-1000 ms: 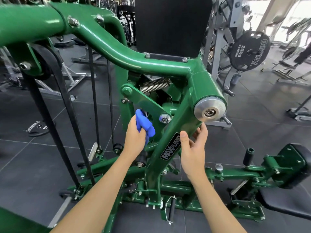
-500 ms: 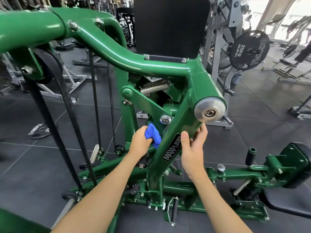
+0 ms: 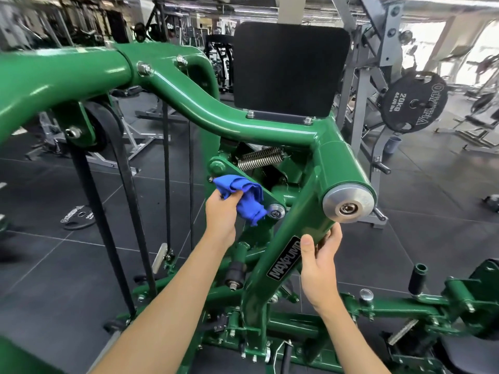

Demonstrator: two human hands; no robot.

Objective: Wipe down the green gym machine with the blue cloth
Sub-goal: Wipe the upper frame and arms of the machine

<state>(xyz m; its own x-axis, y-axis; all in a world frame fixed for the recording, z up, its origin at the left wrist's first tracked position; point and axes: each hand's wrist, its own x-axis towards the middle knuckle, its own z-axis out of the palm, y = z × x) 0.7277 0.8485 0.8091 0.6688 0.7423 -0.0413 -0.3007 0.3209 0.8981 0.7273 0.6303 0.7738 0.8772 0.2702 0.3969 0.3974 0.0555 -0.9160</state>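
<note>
Legibly, MAXPUMP label [image 3: 284, 259] beside right hand [image 3: 320, 256].

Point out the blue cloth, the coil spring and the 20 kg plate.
blue cloth [image 3: 247, 195]: head view, on its bunched middle.
spring [image 3: 260, 158]: head view, on the middle coils.
plate [image 3: 414, 103]: head view, on its hub.
</note>
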